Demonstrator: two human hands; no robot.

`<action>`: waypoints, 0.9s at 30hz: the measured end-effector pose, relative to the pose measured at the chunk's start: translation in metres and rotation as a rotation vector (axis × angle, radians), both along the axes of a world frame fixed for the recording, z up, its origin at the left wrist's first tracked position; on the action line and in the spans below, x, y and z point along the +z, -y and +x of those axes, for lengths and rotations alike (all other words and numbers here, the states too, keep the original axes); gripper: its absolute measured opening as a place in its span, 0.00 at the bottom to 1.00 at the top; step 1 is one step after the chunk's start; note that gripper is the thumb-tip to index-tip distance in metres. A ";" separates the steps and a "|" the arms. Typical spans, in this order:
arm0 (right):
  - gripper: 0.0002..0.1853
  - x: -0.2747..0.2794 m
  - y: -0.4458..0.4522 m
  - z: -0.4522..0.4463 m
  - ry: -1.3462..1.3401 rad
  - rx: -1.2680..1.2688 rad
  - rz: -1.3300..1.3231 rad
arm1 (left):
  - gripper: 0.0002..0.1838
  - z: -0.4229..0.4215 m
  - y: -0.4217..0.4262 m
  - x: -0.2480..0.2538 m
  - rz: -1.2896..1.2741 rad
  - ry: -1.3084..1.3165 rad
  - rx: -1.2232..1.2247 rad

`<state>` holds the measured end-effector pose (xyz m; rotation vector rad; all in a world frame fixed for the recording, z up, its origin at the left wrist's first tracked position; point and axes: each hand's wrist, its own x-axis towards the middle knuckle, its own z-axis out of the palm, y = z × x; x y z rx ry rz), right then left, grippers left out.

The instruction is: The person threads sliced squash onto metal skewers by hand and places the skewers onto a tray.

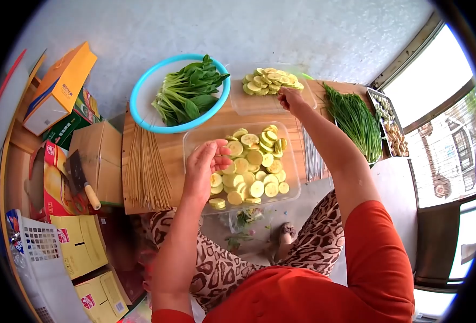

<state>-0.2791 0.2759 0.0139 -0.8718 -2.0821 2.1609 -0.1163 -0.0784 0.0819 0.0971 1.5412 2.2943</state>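
Observation:
My left hand point(201, 168) is over the left side of a clear plastic tub point(188, 141), its fingers loosely curved and apart with nothing visible in them. Round pale green zucchini slices point(255, 157) fill much of that tub. My right hand point(292, 100) reaches to a second clear tub point(241, 102) at the back, where more zucchini slices point(270, 81) lie heaped. Its fingers are pressed together at the near edge of the heap; what they hold, if anything, is hidden. Thin bamboo skewers point(145, 169) lie left of the near tub, metal skewers point(311, 153) right of it.
A blue-rimmed basin point(134, 102) of leafy greens point(190, 91) stands at the back left. Green chives point(355, 121) and a metal tray point(402, 128) of small skewered food are at right. A wooden-handled knife point(81, 180) rests by cardboard boxes point(102, 156) at left.

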 end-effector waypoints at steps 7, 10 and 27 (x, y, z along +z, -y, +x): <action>0.13 0.010 -0.003 0.054 -0.007 0.160 0.256 | 0.20 -0.002 0.000 -0.004 0.005 -0.022 0.006; 0.14 0.009 -0.015 0.103 -0.042 0.121 0.365 | 0.20 -0.002 -0.005 -0.006 -0.023 0.032 0.045; 0.17 -0.101 -0.044 0.261 0.314 0.195 1.308 | 0.16 0.002 -0.019 -0.033 -0.109 -0.022 0.016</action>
